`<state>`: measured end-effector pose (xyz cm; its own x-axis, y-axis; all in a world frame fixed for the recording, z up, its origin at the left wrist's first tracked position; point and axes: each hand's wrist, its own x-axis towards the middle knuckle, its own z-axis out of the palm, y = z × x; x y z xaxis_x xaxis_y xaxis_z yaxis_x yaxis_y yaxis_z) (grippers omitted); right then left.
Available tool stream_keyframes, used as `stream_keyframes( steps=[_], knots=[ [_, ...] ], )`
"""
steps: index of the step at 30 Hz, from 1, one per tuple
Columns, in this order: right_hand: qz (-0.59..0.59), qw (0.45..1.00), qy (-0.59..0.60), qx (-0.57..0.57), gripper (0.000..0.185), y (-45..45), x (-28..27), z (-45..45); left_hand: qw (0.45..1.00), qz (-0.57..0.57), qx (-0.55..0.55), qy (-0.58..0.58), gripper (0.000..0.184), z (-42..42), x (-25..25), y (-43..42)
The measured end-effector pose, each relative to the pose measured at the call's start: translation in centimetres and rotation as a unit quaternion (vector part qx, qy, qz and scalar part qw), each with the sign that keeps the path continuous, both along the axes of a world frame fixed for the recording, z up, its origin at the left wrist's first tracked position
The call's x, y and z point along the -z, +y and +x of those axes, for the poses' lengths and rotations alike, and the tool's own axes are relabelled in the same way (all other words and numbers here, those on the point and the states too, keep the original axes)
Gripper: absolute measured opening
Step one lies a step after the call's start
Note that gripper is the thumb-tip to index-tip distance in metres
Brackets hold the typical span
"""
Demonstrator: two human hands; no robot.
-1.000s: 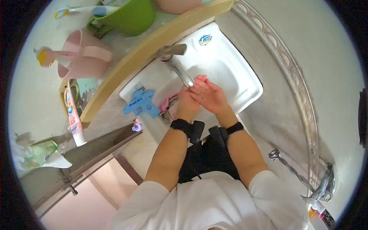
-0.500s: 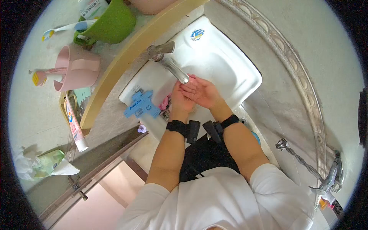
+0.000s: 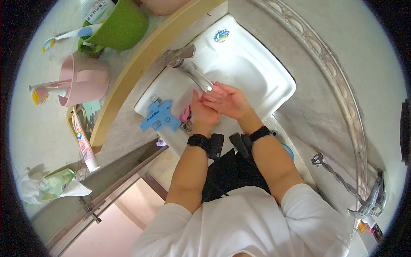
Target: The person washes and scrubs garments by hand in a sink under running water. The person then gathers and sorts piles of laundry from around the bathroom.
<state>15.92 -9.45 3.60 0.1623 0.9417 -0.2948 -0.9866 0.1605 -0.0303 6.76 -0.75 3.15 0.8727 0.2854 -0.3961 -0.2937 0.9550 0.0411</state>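
Note:
Beneath the spout of a chrome faucet (image 3: pixel 198 76), my two hands meet over a white sink (image 3: pixel 267 81). My left hand (image 3: pixel 204 112) lies palm up, its fingers partly covered by the other hand. Resting across it, my right hand (image 3: pixel 230 101) has its fingers stretched out and palm turned up. Neither hand holds an object. Whether water runs from the spout is too faint to tell. A blue shirt-shaped card (image 3: pixel 161 116) lies on the sink's left rim, beside a pink hair tie or similar small item (image 3: pixel 185 114) close to my left wrist.
Left of the sink, a curved yellowish edge (image 3: pixel 124 83) borders a surface with a green mug (image 3: pixel 126 28), a pink cup (image 3: pixel 92 79) holding toothbrushes, a toothpaste tube (image 3: pixel 85 143) and a tissue pack (image 3: pixel 62 184). A chrome fixture with a twisted hose (image 3: pixel 342 182) is at right.
My hands have spread slightly, the right one shifting a little right. The view has moved slightly; the objects around the sink stay in place.

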Motion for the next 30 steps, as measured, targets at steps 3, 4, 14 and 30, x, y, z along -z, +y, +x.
stream_keyframes(
  steps=[3,4,14,30],
  knots=[
    [0.007,0.998,0.061,-0.015,0.03,1.7,0.2,-1.0,0.996,0.079,-0.025,0.045,0.051,-0.4,0.9,0.2],
    [0.006,0.998,0.041,-0.048,0.031,2.1,0.2,-1.1,0.996,0.079,-0.023,0.046,0.051,-0.8,1.2,0.5],
    [0.06,0.998,0.021,0.012,0.035,-0.4,1.0,1.1,0.999,-0.018,-0.04,0.003,0.037,2.2,1.2,-1.4],
    [0.031,0.999,0.028,0.017,0.022,-0.6,0.4,0.8,0.999,0.039,-0.013,-0.027,0.04,2.2,2.3,-1.2]
  ],
)
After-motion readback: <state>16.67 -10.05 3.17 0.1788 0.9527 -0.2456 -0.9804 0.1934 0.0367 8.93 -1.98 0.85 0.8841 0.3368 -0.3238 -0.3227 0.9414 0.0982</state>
